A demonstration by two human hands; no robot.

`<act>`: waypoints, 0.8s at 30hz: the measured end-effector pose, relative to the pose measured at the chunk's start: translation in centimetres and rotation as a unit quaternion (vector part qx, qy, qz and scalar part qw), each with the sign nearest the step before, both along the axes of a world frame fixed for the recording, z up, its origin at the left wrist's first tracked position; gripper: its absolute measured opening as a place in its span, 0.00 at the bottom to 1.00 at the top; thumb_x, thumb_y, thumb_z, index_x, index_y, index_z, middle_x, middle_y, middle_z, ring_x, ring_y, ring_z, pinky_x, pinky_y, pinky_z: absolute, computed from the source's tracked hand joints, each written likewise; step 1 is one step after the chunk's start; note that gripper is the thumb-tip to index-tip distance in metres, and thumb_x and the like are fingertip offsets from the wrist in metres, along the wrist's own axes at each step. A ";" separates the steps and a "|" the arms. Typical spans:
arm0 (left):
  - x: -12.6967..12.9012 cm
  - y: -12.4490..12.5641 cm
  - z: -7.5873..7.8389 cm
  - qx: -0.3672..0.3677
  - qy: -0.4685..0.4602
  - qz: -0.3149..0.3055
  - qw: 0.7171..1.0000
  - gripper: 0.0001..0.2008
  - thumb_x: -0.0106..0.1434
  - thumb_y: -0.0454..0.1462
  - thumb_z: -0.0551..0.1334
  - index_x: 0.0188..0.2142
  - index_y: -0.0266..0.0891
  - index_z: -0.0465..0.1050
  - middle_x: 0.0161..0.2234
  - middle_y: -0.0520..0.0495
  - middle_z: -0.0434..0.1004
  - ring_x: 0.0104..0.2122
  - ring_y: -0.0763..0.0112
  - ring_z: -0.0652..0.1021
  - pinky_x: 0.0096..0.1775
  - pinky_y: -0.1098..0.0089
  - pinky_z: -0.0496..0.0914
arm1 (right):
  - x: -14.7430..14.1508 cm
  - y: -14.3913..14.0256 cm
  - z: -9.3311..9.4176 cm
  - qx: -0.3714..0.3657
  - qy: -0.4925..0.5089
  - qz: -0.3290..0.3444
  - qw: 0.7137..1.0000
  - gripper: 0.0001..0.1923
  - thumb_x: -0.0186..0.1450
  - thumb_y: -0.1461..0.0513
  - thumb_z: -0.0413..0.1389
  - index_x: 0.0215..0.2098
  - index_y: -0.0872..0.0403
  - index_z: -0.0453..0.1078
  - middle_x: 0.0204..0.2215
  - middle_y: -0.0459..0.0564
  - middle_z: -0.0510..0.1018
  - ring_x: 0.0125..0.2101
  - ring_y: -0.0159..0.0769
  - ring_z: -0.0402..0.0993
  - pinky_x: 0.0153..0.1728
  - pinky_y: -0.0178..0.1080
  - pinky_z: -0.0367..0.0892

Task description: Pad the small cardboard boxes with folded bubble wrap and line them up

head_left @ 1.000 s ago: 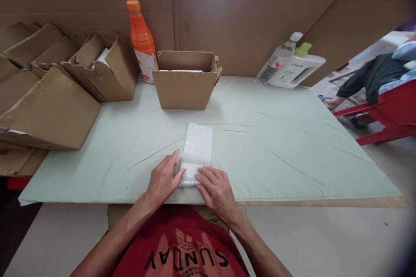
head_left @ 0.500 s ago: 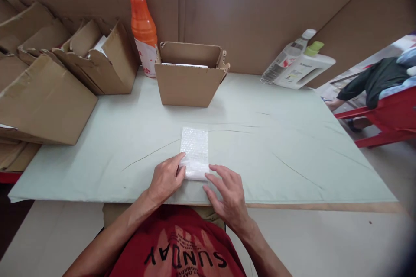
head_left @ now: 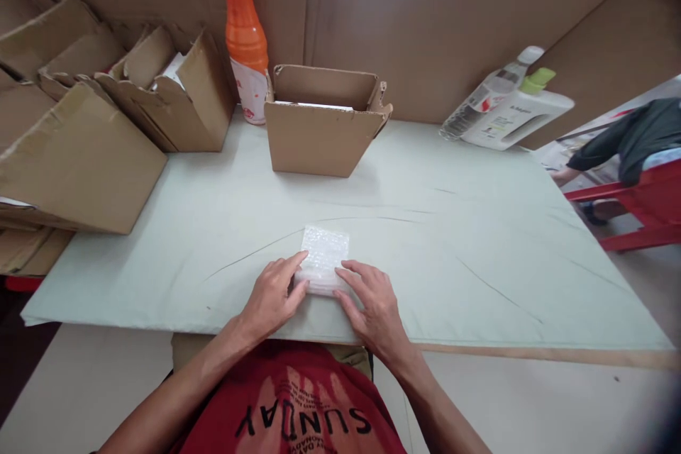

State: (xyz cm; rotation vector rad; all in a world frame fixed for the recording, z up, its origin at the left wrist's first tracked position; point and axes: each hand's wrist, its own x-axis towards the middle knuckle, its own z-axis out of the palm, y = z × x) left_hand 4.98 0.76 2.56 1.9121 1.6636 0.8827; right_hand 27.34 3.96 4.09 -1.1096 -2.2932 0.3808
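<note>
A: Where to look for the bubble-wrap bundle [head_left: 324, 259]?

B: Flat on the green cloth-covered table [head_left: 436, 291], close to the near edge, between the left hand [head_left: 270, 296] and the right hand [head_left: 375, 303].

A: Which way from the fingers?

B: Inward from both sets: rightward from the left fingertips, leftward from the right ones. About equally near either hand, with apparent contact at both sides.

A: And the fingers themselves, spread or pressed together?

B: Spread on both hands, with thumb and forefinger parted. On the left, forefinger at the side edge and thumb lower down, by the thicker near end. On the right, much the same, mirrored. Any actual pinch: impossible to tell from here.

A: Long axis?

B: Hard to call on so nearly square an outline. Probably a little longer away from the body than across.

A: Pointing where?

B: Away from the red shirt [head_left: 295, 389], thick layered end nearest, flatter end toward the open-topped cardboard box [head_left: 316, 138], well apart from it.
</note>
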 end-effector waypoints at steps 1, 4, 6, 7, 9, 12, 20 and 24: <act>0.1 0.7 -0.1 0.003 0.017 0.008 1.000 0.21 0.67 0.36 0.58 0.60 0.41 0.67 0.40 0.44 0.80 0.40 0.61 0.78 0.45 0.60 0.72 | 0.0 0.0 0.1 0.019 -0.012 -0.001 1.000 0.15 0.70 0.61 0.54 0.55 0.49 0.72 0.53 0.57 0.77 0.51 0.48 0.73 0.49 0.51 0.68; 0.4 2.3 -0.2 0.009 0.046 0.031 0.998 0.18 0.67 0.37 0.58 0.56 0.41 0.70 0.38 0.44 0.78 0.38 0.61 0.77 0.45 0.61 0.72 | -0.3 0.2 -0.2 0.033 -0.072 0.040 0.996 0.18 0.68 0.62 0.56 0.56 0.49 0.71 0.56 0.58 0.75 0.54 0.51 0.71 0.50 0.53 0.67; 0.4 2.5 0.0 0.004 0.013 0.056 0.998 0.19 0.66 0.39 0.59 0.57 0.42 0.69 0.40 0.44 0.77 0.38 0.62 0.77 0.42 0.63 0.73 | -0.5 0.9 -0.7 0.026 -0.095 0.055 0.994 0.17 0.68 0.63 0.56 0.56 0.50 0.71 0.55 0.57 0.76 0.53 0.51 0.72 0.49 0.52 0.67; 0.4 2.2 0.1 -0.005 -0.023 0.075 0.997 0.21 0.66 0.40 0.60 0.58 0.42 0.68 0.42 0.44 0.76 0.38 0.63 0.77 0.40 0.64 0.73 | -0.7 1.3 -1.0 0.021 -0.092 0.050 0.994 0.17 0.69 0.64 0.56 0.55 0.50 0.71 0.54 0.57 0.78 0.52 0.50 0.73 0.48 0.52 0.68; 0.3 1.4 0.1 -0.044 -0.129 0.117 0.984 0.24 0.65 0.42 0.61 0.60 0.42 0.65 0.46 0.42 0.75 0.39 0.64 0.77 0.38 0.65 0.75 | -0.9 2.0 -1.5 0.009 -0.053 0.025 0.998 0.15 0.70 0.64 0.54 0.54 0.51 0.72 0.49 0.56 0.81 0.48 0.47 0.75 0.46 0.50 0.69; 0.4 -0.1 0.0 -0.128 -0.323 0.150 0.926 0.32 0.63 0.43 0.63 0.64 0.40 0.58 0.52 0.37 0.73 0.45 0.62 0.79 0.44 0.62 0.76 | -1.3 2.3 -1.6 -0.047 0.037 -0.018 0.998 0.13 0.72 0.61 0.52 0.53 0.50 0.73 0.44 0.54 0.83 0.43 0.44 0.78 0.44 0.47 0.72; 1.6 -0.6 1.1 -0.194 -0.441 0.127 0.867 0.40 0.61 0.41 0.62 0.69 0.36 0.48 0.48 0.40 0.78 0.46 0.61 0.80 0.50 0.62 0.75 | -1.4 0.7 -0.8 -0.233 0.160 0.003 0.959 0.16 0.69 0.55 0.57 0.53 0.49 0.73 0.52 0.54 0.80 0.53 0.45 0.76 0.53 0.46 0.72; 2.2 -0.9 1.1 -0.185 -0.418 0.090 0.885 0.39 0.62 0.39 0.62 0.69 0.36 0.48 0.49 0.40 0.78 0.45 0.63 0.80 0.51 0.63 0.74 | -0.5 1.3 0.1 -0.263 0.173 0.025 0.949 0.33 0.64 0.50 0.62 0.64 0.51 0.65 0.59 0.57 0.74 0.56 0.48 0.73 0.55 0.47 0.70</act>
